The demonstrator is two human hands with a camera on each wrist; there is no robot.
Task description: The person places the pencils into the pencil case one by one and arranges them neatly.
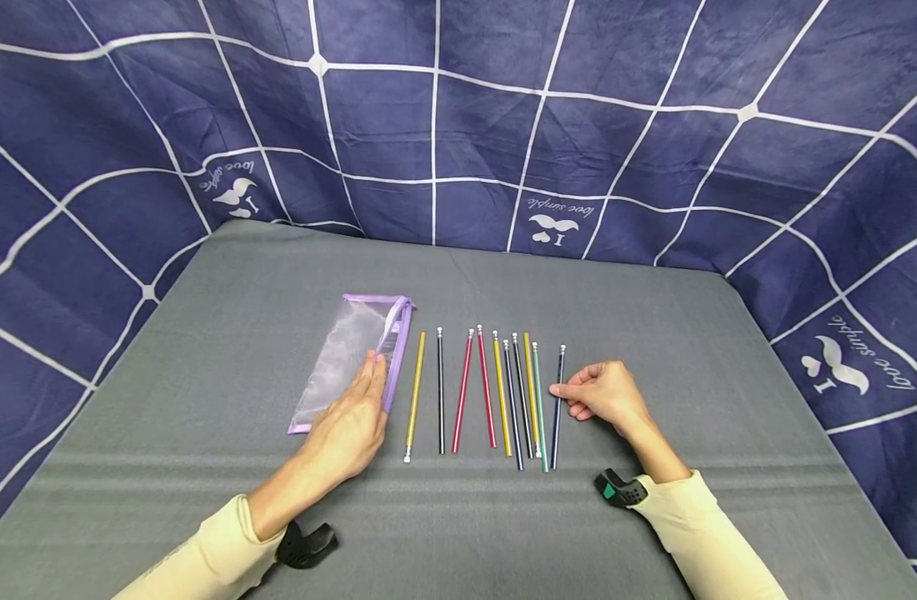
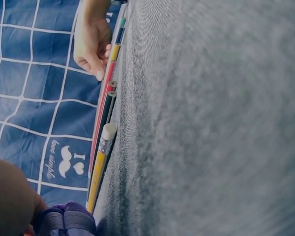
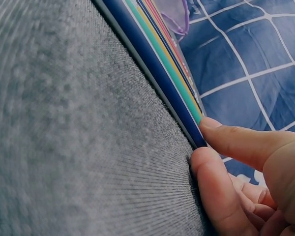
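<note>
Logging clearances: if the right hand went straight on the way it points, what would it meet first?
Past the dark blue pencil it pinches, the right hand would probably meet the green pencil first, though depth is unclear.

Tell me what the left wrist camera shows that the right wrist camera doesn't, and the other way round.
Only the left wrist view shows part of the left hand and a yellow pencil's white eraser. Only the right wrist view shows the right hand pinching a navy pencil, and the see-through panel of the purple-trimmed pouch. Both show the right hand, red pencils, purple pouch trim, gray cloth and navy grid-patterned cloth.
</note>
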